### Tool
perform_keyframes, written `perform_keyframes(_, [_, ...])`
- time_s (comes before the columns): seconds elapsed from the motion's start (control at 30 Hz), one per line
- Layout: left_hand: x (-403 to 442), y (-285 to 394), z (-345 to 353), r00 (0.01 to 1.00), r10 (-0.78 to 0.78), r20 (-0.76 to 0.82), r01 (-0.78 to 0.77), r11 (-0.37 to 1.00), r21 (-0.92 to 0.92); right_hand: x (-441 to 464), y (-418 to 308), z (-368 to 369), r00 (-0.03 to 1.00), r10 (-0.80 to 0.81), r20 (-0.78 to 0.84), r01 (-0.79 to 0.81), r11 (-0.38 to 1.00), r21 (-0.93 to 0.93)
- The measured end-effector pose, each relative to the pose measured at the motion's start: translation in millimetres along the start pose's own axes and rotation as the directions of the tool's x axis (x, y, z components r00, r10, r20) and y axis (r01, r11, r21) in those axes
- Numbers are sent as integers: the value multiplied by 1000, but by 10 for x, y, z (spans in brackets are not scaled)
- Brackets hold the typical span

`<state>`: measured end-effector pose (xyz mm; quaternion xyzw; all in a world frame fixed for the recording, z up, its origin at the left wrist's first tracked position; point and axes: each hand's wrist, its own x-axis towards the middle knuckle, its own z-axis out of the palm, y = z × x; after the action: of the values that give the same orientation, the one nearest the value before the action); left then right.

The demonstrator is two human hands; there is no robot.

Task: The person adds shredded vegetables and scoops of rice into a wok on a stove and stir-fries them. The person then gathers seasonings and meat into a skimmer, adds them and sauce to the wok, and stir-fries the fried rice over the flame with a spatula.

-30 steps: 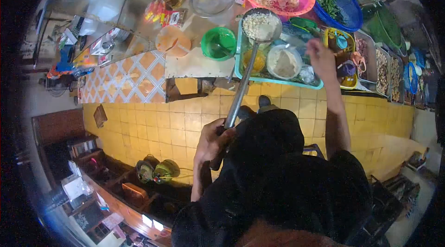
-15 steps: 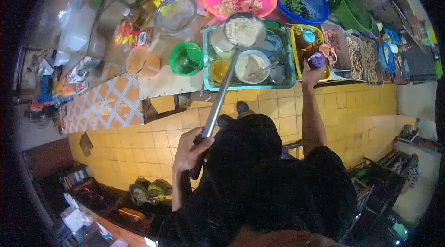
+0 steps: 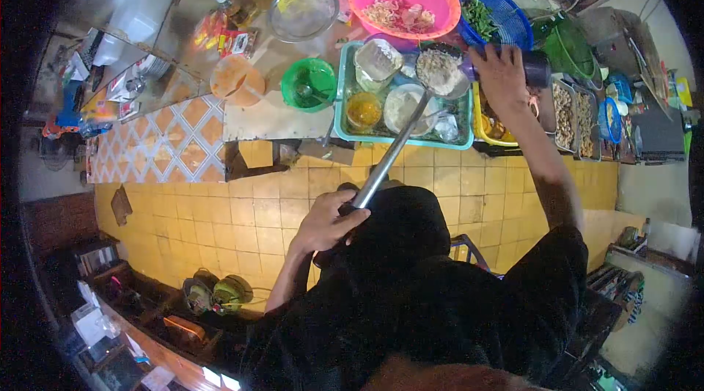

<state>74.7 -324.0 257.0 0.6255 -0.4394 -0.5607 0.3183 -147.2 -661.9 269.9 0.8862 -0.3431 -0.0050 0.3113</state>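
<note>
My left hand (image 3: 330,222) is closed round the grip of a long-handled metal ladle (image 3: 392,155). Its bowl holds a pale, speckled food (image 3: 438,72), raised over the turquoise tray (image 3: 342,114). My right hand (image 3: 502,81) grips a dark purple bottle (image 3: 537,68), tipped nearly on its side. The bottle's neck points left at the ladle bowl's rim; whether anything is coming out is too small to see. In the tray are a bowl of white powder (image 3: 400,108), a tub of white stuff (image 3: 376,62) and a cup of yellow-orange liquid (image 3: 363,110).
Behind the tray stand a pink basin (image 3: 364,13) with pale food and a blue colander (image 3: 517,35) with green leaves. A green bowl (image 3: 293,101), orange container (image 3: 249,79) and sieve (image 3: 304,37) lie left. A yellow basket (image 3: 485,127) and food trays (image 3: 565,143) stretch right.
My right hand has lifted the purple bottle from above the yellow basket and tipped it beside the ladle bowl. The ladle has swung right, and its food now looks darker and speckled.
</note>
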Motion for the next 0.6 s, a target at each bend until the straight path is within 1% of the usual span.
perform_keyframes(0.03, [3, -7, 7, 1000, 1, -4, -1, 1000, -5, 44, -49, 57, 998, -30, 47, 32, 998, -51])
perform_keyframes(0.07, [11, -17, 21, 999, -33, 14, 33, 999, -29, 81, -83, 81, 994, -59, 93, 69, 993, -100])
perform_keyframes(0.1, [9, -35, 33, 997, -68, 32, 69, 996, -53, 91, -82, 64, 994, -68, 90, 77, 992, -101])
perform_keyframes(0.13, [15, -64, 44, 997, -68, 23, 69, 996, -61, 103, -49, 46, 993, -88, 76, 96, 990, -108])
perform_keyframes(0.2, [37, -143, 68, 997, 69, -14, -68, 992, 105, 150, -2, -24, 992, -116, 55, 122, 986, -117])
perform_keyframes(0.23, [38, -185, 80, 997, 71, -22, -68, 993, 100, 167, 14, -71, 989, -126, 71, 134, 984, -121])
perform_keyframes(0.3, [39, -236, 95, 985, 166, -55, -155, 973, 171, 194, -7, -81, 987, -137, 86, 147, 981, -127])
perform_keyframes(0.33, [20, -223, 93, 985, 166, -56, -154, 974, 169, 191, -49, -27, 984, -152, 93, 164, 977, -134])
perform_keyframes(0.4, [-22, -158, 72, 998, 62, -13, -61, 993, 97, 164, -110, 35, 981, -169, 99, 182, 973, -141])
perform_keyframes(0.43, [-26, -166, 71, 998, 62, -16, -60, 993, 97, 151, -122, 52, 984, -162, 79, 172, 974, -148])
perform_keyframes(0.53, [-3, -236, 81, 995, 97, -25, -93, 989, 118, 162, -100, -75, 988, -138, 61, 146, 979, -140])
perform_keyframes(0.6, [28, -276, 77, 986, 168, -20, -163, 974, 156, 148, -79, -93, 991, -113, 70, 121, 985, -126])
